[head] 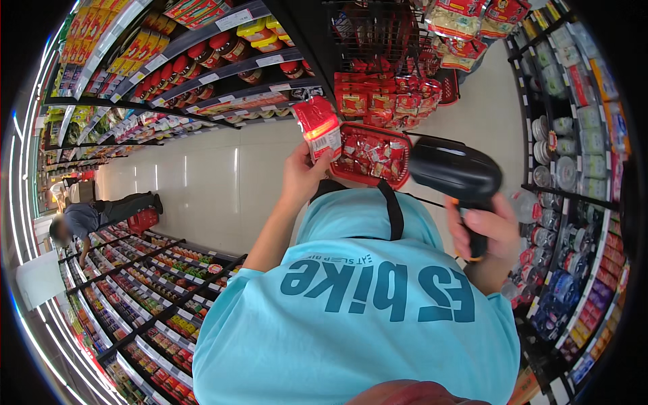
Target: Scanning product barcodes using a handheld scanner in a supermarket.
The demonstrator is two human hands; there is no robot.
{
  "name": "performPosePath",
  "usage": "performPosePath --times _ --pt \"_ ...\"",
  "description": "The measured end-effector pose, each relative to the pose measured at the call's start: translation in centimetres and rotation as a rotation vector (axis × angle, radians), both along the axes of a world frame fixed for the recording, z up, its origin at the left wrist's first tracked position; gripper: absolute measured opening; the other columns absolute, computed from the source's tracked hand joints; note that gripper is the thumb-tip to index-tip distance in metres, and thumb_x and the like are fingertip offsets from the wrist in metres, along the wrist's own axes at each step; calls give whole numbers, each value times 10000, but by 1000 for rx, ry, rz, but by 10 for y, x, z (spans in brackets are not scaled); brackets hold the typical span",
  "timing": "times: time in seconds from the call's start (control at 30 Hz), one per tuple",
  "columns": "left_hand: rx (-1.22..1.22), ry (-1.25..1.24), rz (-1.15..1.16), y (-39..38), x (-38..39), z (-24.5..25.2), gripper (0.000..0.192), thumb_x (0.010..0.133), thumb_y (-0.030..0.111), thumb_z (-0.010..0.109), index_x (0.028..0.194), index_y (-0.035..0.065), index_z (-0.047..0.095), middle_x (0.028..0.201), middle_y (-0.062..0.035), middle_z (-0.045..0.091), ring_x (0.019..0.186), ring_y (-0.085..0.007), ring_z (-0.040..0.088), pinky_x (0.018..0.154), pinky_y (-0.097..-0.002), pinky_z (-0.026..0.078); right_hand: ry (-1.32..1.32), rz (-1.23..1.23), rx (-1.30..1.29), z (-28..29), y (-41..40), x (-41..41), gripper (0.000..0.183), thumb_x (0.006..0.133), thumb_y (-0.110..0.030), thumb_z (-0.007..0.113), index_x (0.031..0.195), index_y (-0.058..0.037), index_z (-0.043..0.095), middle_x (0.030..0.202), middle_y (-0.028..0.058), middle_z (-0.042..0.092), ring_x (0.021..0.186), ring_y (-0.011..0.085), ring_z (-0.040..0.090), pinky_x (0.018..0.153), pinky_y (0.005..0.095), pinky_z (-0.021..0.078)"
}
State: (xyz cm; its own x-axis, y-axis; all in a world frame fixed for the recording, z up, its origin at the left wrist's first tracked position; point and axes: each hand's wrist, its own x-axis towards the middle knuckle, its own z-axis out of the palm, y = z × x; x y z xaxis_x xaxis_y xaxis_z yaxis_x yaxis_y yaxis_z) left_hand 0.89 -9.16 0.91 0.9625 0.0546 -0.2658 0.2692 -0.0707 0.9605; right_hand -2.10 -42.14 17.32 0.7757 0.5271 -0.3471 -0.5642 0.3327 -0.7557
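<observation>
My left hand [306,169] holds a red plastic food packet [320,126] upright by its lower edge, its printed barcode side towards me. In my right hand [488,228] is a black handheld barcode scanner [455,169], gripped by its handle, its head towards the packet with a gap between. The scanner hand is slightly blurred. Between the two hands, just beyond my waist, stands a red plastic shopping basket [372,178] with many small red packets [372,152] inside. A black strap lies over its near rim.
Shelves with red-lidded jars [230,46] rise at the upper left. Hanging red packets [377,96] are beyond the basket. A shelf of bottles and tubs [567,172] stands at the right. A person [96,217] is by low shelves at the far left, near another red basket [143,220].
</observation>
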Motion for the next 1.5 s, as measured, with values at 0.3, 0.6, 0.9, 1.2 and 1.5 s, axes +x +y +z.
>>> performPosePath --times 0.3,0.6,0.9,1.2,1.5 --pt "57 -74 -1 2 12 3 268 941 101 655 1153 -57 610 1057 -104 693 936 -126 638 823 -286 517 -181 -127 47 7 -38 -9 558 826 -236 641 1219 123 471 694 178 553 414 185 512 357 292 452" --pt "0 -136 -197 -60 7 44 225 913 88 671 1107 -20 632 986 -52 690 851 -87 618 789 -260 503 -66 -55 -35 -60 53 11 247 923 -211 620 1063 -21 546 671 46 564 491 119 534 486 262 411" --pt "114 -222 -282 -60 6 51 160 881 36 656 1033 -12 642 935 -35 686 839 -74 608 745 -246 497 -65 -6 -58 -67 55 7 213 936 -166 608 1065 -23 516 726 42 559 495 115 537 477 258 418" --pt "91 -247 -276 -62 5 51 208 880 43 674 1075 -15 632 940 -38 697 845 -89 632 750 -255 509 -86 42 -100 -64 57 4 244 937 -178 614 1091 -15 517 817 35 562 518 101 546 484 251 429" --pt "-116 -161 -205 -65 0 48 257 873 61 687 1122 9 653 994 -60 690 858 -102 642 732 -275 532 -67 131 -130 -58 51 6 239 937 -199 617 1056 -17 517 798 33 559 506 98 535 477 252 419"
